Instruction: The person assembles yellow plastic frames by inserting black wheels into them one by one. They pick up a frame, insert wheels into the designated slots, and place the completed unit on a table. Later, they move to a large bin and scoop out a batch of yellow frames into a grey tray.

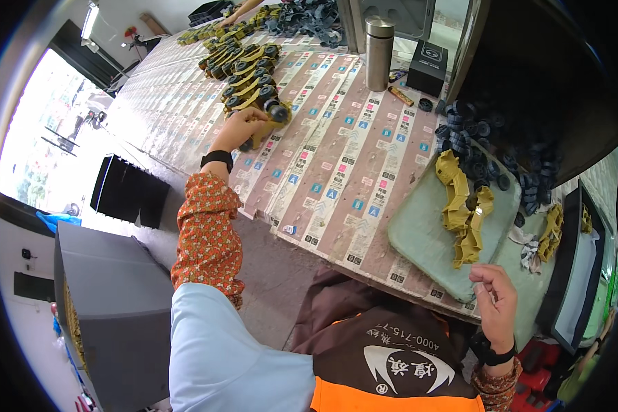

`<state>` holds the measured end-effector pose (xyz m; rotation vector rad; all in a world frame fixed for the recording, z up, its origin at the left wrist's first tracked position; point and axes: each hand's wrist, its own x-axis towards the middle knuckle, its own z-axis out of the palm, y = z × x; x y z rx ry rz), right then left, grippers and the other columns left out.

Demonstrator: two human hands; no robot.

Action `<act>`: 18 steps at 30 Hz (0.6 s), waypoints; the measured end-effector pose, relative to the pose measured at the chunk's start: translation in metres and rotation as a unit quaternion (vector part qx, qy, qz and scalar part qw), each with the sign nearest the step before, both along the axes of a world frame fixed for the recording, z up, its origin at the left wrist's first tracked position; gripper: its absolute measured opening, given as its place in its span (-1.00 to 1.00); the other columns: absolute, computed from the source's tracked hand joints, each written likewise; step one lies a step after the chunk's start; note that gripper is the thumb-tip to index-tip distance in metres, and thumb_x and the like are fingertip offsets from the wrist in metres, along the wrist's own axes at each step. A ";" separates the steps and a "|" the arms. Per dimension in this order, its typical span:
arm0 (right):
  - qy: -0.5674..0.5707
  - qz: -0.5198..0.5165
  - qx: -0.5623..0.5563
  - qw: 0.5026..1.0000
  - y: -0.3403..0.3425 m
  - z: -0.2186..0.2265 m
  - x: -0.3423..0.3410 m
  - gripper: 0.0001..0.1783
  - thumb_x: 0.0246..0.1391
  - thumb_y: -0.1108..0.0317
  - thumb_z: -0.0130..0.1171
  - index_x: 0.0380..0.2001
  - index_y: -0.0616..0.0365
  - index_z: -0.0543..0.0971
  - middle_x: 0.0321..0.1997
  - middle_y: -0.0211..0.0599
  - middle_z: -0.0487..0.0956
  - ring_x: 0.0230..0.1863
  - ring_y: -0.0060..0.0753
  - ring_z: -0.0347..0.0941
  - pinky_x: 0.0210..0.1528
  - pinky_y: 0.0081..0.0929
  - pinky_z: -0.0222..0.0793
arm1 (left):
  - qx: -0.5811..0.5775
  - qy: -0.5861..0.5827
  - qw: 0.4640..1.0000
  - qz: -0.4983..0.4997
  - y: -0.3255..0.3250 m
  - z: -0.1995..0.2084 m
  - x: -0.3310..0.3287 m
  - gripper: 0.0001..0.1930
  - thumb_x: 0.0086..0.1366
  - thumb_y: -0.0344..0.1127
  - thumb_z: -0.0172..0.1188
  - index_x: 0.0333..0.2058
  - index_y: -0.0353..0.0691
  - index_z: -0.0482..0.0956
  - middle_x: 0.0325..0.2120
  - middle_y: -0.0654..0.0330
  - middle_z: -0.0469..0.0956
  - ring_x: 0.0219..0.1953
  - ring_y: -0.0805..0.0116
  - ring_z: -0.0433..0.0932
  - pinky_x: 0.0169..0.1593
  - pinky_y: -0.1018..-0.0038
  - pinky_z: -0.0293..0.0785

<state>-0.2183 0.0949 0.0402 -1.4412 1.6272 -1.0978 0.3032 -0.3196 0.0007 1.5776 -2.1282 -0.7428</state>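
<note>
My left hand [244, 128] reaches far over the table, its fingers closed on a yellow toy car chassis with black wheels [279, 113]. That chassis is at the near end of a long row of similar wheeled yellow chassis [250, 72]. My right hand [498, 299] hovers by the table's near edge with its fingers curled in, and I see nothing in them. Just beyond it, several yellow plastic chassis shells without wheels [453, 196] lie on a pale green mat [419, 230]. Loose dark wheels [470, 130] are heaped past the mat's far edge.
A steel flask [379, 55] and a black box [427, 67] stand at the back of the table. More yellow shells [551, 233] lie at the right, beside a black tray [563, 275]. Another person's arm [242, 10] reaches in at the far end. A grey carton [113, 302] stands at left.
</note>
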 end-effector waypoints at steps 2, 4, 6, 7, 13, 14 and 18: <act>0.001 0.009 -0.001 1.000 -0.001 -0.002 0.001 -0.74 0.15 0.65 0.07 -0.10 0.33 0.60 -0.07 -0.16 0.60 -0.11 -0.38 0.55 -0.09 -0.50 0.45 | -0.070 -0.019 0.997 0.039 0.005 -0.011 0.005 -0.52 0.20 -0.15 0.31 0.11 -0.07 0.57 -0.07 0.03 0.63 -0.03 0.04 0.62 0.07 0.25 0.51; 0.008 0.011 -0.007 1.000 0.000 -0.005 0.001 -0.76 0.14 0.65 0.08 -0.13 0.32 0.61 -0.12 -0.18 0.62 -0.15 -0.39 0.54 -0.11 -0.50 0.45 | -0.088 -0.003 0.992 0.085 0.013 -0.010 -0.010 -0.47 0.15 -0.12 0.38 0.12 -0.04 0.55 -0.01 0.00 0.60 0.01 -0.02 0.60 0.10 0.21 0.50; 0.018 0.020 -0.006 1.000 0.000 -0.004 0.004 -0.78 0.14 0.64 0.10 -0.16 0.32 0.62 -0.14 -0.16 0.62 -0.18 -0.37 0.54 -0.13 -0.48 0.45 | -0.081 -0.180 0.972 0.129 0.020 0.000 -0.023 -0.38 0.11 -0.09 0.43 0.15 -0.01 0.51 0.01 -0.02 0.59 0.03 -0.06 0.59 0.13 0.20 0.49; 0.024 0.024 -0.007 0.999 0.000 -0.002 0.006 -0.79 0.14 0.63 0.12 -0.17 0.32 0.63 -0.15 -0.16 0.63 -0.20 -0.37 0.54 -0.14 -0.48 0.44 | -0.077 -0.266 0.949 0.151 0.023 0.004 -0.028 -0.34 0.08 -0.07 0.46 0.17 0.00 0.48 0.02 -0.03 0.59 0.04 -0.08 0.58 0.15 0.19 0.48; 0.037 0.038 0.013 0.999 0.005 -0.001 0.005 -0.80 0.13 0.63 0.11 -0.21 0.29 0.66 -0.20 -0.18 0.63 -0.18 -0.37 0.56 -0.13 -0.50 0.44 | 0.002 -0.108 0.989 0.096 0.021 -0.005 -0.012 -0.15 -0.09 0.03 0.62 0.07 -0.16 0.31 0.02 -0.15 0.60 0.08 -0.15 0.60 0.17 0.16 0.46; 0.038 0.037 0.002 0.999 0.005 -0.001 0.005 -0.80 0.12 0.63 0.12 -0.22 0.29 0.66 -0.20 -0.17 0.64 -0.21 -0.36 0.57 -0.15 -0.48 0.45 | -0.010 -0.122 0.987 0.102 0.021 -0.001 -0.021 -0.15 -0.11 0.02 0.63 0.05 -0.16 0.30 0.00 -0.14 0.60 0.07 -0.16 0.58 0.15 0.12 0.46; 0.045 0.050 0.001 0.998 0.007 -0.004 0.003 -0.84 0.13 0.62 0.15 -0.22 0.31 0.65 -0.20 -0.11 0.65 -0.27 -0.29 0.56 -0.19 -0.43 0.46 | -0.247 -0.284 0.912 0.163 0.045 0.016 -0.063 -0.43 0.07 -0.16 0.52 -0.02 -0.07 0.40 -0.08 0.10 0.53 0.07 -0.01 0.47 0.06 0.00 0.37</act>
